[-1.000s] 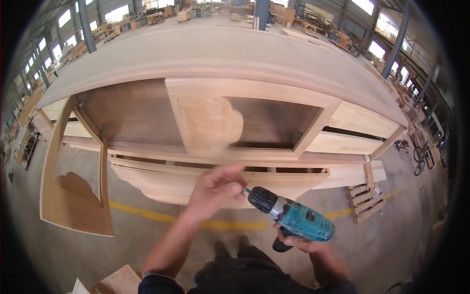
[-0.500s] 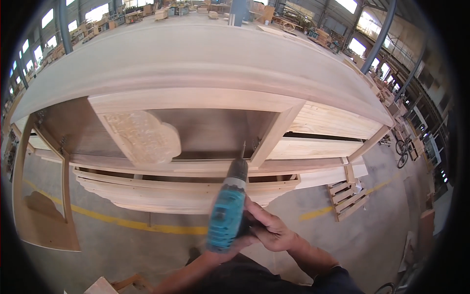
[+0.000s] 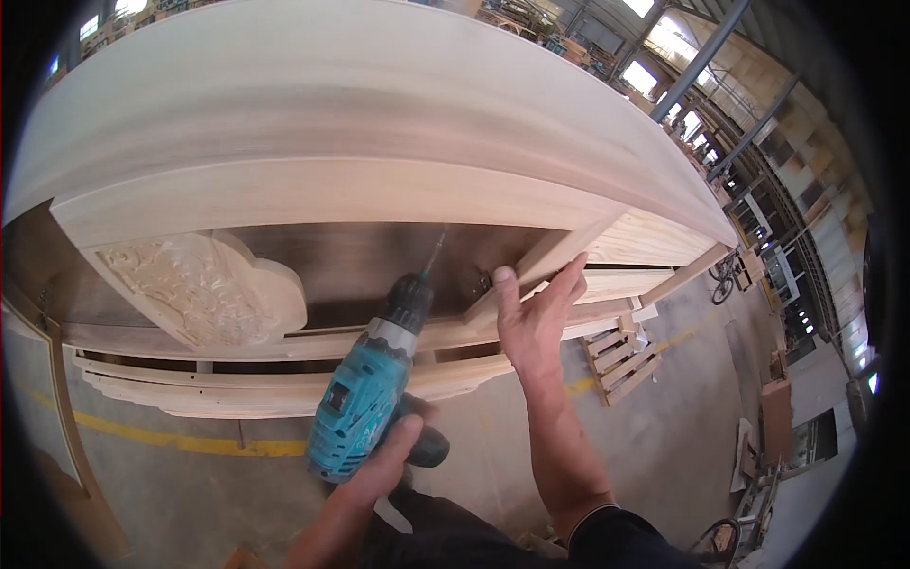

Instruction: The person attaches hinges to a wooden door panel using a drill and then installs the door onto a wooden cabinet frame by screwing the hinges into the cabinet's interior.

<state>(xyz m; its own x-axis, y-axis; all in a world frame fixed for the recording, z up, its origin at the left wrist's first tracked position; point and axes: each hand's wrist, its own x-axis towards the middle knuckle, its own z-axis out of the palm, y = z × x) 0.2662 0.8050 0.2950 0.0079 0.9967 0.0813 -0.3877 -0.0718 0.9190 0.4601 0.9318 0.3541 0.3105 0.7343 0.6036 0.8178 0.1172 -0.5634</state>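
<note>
My left hand [image 3: 390, 453] grips a teal cordless drill [image 3: 353, 408] with a black chuck. Its long bit [image 3: 435, 254] points up toward the dark opening [image 3: 351, 275] in the wooden cabinet front [image 3: 313, 190]. My right hand [image 3: 538, 322] is open at the opening's right frame piece [image 3: 595, 230], thumb and index finger spread at either side of it, touching or very near. A metal hinge [image 3: 483, 282] sits just left of my right thumb. A pale carved panel [image 3: 190, 284] fills the left part of the opening.
The cabinet's broad top [image 3: 360, 85] spans the upper view. Slatted drawer fronts [image 3: 645, 247] are to the right. An open door [image 3: 66, 446] is at far left, a long wooden piece [image 3: 284, 389] lies below, and a pallet [image 3: 621, 365] stands on the floor beside a bicycle [image 3: 725, 280].
The drill has passed to my left hand and swung round toward the opening. My right hand has left it for the frame. The view is closer to the cabinet.
</note>
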